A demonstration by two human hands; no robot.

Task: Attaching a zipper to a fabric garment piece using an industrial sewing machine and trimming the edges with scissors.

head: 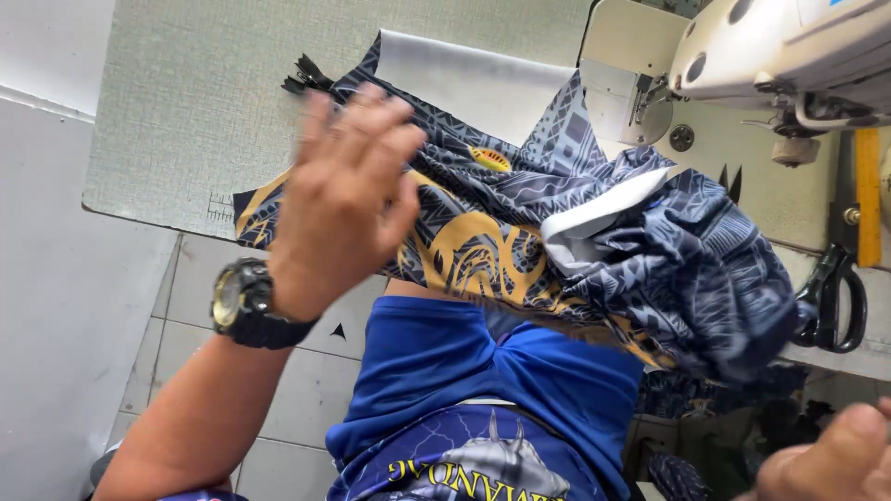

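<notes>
- Left edge: grey wall panel, then tiled floor [209, 278] below the table edge.
- Sewing table [204, 102], pale green textured top, fills the upper left and centre.
- Left hand [343, 199] raised over the table's near edge, blurred; fingers loosely spread and slightly curled, back of hand to the camera. It pinches nothing that shows; whether the palm touches the cloth under it cannot be told.
- Black wristwatch [243, 304] on the left wrist.
- Patterned garment [557, 223], dark blue-grey with gold motifs and white lining, lies bunched on the table from just behind the left hand across to the right, one end hanging over the near edge toward the lap.
- Blue shorts [483, 371] on the lap, below the garment.
- Sewing machine [742, 56], cream, upper right; needle area just beyond the garment's far edge.
- Black-handled scissors [835, 297] on the table at right, beside a yellow ruler [868, 195].
- Right hand [835, 459] at the lower right corner, mostly cropped and blurred; its posture cannot be told.
</notes>
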